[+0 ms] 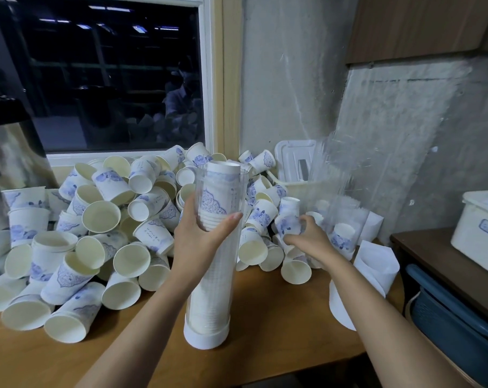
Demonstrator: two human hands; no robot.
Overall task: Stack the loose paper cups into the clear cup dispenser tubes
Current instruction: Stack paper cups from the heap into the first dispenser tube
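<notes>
My left hand [206, 233] is wrapped round the clear tube [223, 275] about a third of the way down from its rim, thumb on the near side and fingers curled behind. The tube stands almost upright on the worktop [279, 331], leaning a touch away from me, with its white base cap [206, 336] flat on the wood. The stack of cups [214, 203] inside fills it, and the top cup pokes just above the open rim.

My right hand [310, 238] is over in the heap to the right of the tube, fingers closed round a blue-flowered cup [289, 219], bottom end up. Other cups press against it on every side.

The pile of loose cups [102, 219] covers the whole left and back of the worktop, right up to the window sill [125, 156] and the corner of the wall, and touches the tube's far side. Open wood lies in front of the tube and between my forearms, running to the near edge.

On the right, spare tubes [335, 175] lean against the wall beside a white basket [294, 161], and white paper pieces [375, 264] sit near the worktop's right edge. Past that edge a white box [480, 231] sits on a dark shelf [438, 264].
</notes>
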